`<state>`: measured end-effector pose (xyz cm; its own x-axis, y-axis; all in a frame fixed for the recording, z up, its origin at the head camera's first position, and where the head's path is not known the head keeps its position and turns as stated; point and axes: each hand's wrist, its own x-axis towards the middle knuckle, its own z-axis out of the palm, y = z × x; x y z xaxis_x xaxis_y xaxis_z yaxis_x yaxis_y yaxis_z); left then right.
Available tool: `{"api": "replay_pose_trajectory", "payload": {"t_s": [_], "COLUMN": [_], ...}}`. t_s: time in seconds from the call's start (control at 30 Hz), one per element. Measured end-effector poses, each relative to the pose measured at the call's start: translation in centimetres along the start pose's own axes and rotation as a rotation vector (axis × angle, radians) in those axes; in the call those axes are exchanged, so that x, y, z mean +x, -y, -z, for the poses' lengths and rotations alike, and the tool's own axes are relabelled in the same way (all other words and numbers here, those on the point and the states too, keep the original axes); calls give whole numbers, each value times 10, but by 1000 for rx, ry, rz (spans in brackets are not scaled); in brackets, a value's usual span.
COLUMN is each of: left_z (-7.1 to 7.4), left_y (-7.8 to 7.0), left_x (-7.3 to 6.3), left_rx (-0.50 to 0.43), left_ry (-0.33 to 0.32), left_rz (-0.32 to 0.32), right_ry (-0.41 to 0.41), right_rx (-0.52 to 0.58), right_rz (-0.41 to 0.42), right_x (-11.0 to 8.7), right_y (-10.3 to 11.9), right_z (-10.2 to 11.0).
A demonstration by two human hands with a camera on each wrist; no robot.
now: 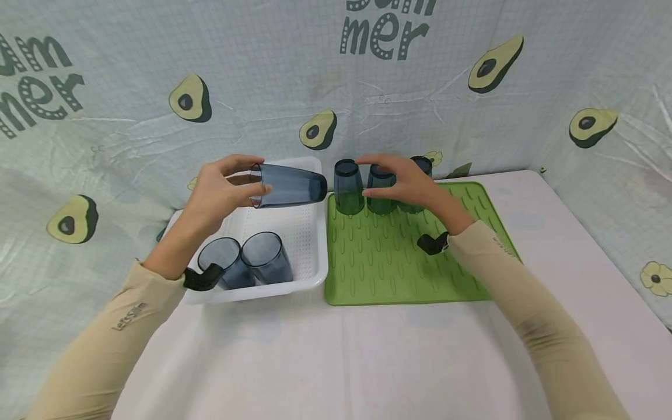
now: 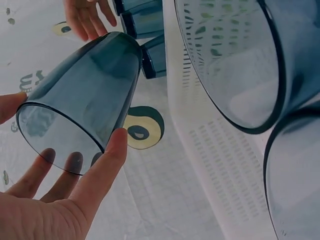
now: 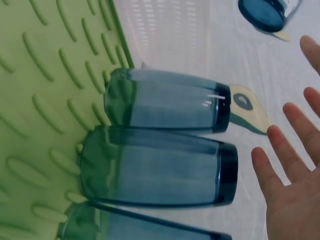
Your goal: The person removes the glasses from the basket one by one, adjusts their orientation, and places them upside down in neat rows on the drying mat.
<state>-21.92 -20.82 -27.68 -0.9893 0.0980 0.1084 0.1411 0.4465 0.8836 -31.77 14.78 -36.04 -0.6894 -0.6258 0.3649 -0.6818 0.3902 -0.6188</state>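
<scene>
My left hand point(image 1: 216, 188) grips a blue-tinted drinking glass point(image 1: 294, 185) near its rim, thumb on one side and fingers on the other. The glass lies sideways in the air above the white basket point(image 1: 319, 256), its dark base pointing right. Over the green mat, my right hand point(image 1: 400, 179) spreads its fingers and holds nothing. Beside it, three matching glasses stand upside down in a row at the mat's back edge; the nearest to the basket point(image 3: 170, 100) shows fully in the right wrist view. Two more glasses point(image 1: 268, 256) stand rim up inside the basket.
The ridged green drying mat point(image 1: 378, 262) lies directly right of the basket on a white-covered table point(image 1: 336, 361). Behind both hangs a pale sheet point(image 1: 252, 70) printed with avocados, close to the row of glasses.
</scene>
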Motion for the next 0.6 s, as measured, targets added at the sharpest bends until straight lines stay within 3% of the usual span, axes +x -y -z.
{"api": "replay_pose_trajectory", "payload": {"t_s": [0.3,0.6], "left_z": [-1,-6], "left_y": [1,3], "left_x": [-1,0], "left_rx": [-152,-299], "left_ry": [-7,-57], "left_rz": [56,107], "right_ry": [13,23], "right_rx": [95,85], "right_rz": [91,79], "right_x": [7,8], "right_y": [7,10], "right_z": [-14,-19]}}
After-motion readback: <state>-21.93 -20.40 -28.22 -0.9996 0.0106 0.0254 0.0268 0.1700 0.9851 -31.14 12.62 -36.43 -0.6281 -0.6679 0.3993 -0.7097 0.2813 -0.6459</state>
